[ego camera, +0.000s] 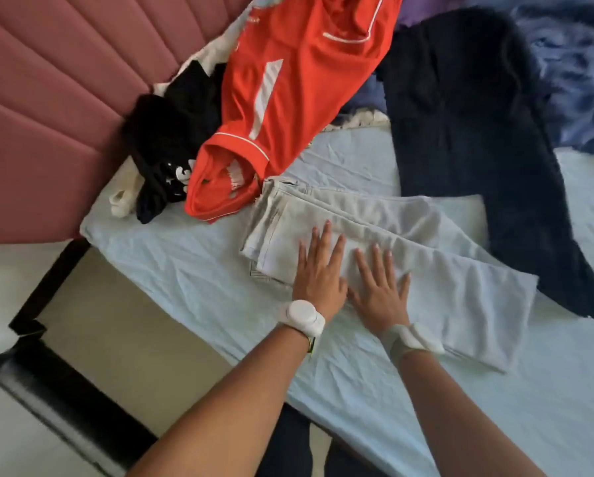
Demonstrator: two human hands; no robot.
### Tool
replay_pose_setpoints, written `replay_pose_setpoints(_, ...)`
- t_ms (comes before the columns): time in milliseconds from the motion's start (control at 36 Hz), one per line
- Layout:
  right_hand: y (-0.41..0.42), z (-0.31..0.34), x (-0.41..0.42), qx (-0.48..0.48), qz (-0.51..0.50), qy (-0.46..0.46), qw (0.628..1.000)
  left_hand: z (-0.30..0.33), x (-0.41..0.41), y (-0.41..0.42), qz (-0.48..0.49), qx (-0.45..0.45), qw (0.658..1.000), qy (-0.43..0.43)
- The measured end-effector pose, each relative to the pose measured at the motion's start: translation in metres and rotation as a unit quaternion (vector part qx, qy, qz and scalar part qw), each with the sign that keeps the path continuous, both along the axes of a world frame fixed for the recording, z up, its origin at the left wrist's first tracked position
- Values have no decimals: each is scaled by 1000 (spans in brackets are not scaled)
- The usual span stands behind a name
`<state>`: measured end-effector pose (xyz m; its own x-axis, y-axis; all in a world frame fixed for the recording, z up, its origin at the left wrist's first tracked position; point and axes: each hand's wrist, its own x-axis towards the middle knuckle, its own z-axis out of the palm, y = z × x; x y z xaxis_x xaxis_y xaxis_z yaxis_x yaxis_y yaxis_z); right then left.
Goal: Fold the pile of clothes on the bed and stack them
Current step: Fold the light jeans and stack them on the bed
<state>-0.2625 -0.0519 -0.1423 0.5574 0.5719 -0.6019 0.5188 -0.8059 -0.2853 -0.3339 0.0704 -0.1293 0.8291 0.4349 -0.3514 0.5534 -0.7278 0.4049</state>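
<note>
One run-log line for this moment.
step: flattening | left hand: flat on pale jeans | right hand: flat on same | red shirt: unfolded

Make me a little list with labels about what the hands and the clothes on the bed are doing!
left hand: left hand lies flat, fingers straight, on the pale jeans
right hand: right hand lies flat beside it on the same jeans
jeans: partly folded on the light blue sheet
red shirt: red shirt unfolded, lying behind the jeans
dark trousers: dark trousers spread out, right of the jeans
black garment: black garment crumpled by the pink headboard
</note>
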Motion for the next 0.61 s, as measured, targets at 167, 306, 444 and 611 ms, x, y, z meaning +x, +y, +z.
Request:
replay_pose_setpoints(167,-92,-8,52,-39,-27,-53,998,-14,16,-42,-69,-55,994,67)
replay_pose_setpoints(306,-142,-3,72,-51,-145,-86,984,-10,48,-72,-144,-55,983,99)
replay_pose_setpoints(444,-177,6,81,-22,-393,-97,914,-4,85,-115,-140,-125,972,143)
replay_pose_setpoints(611,-184,35,95,116,-564,77,814,-4,100,-140,-6,-169,970,174)
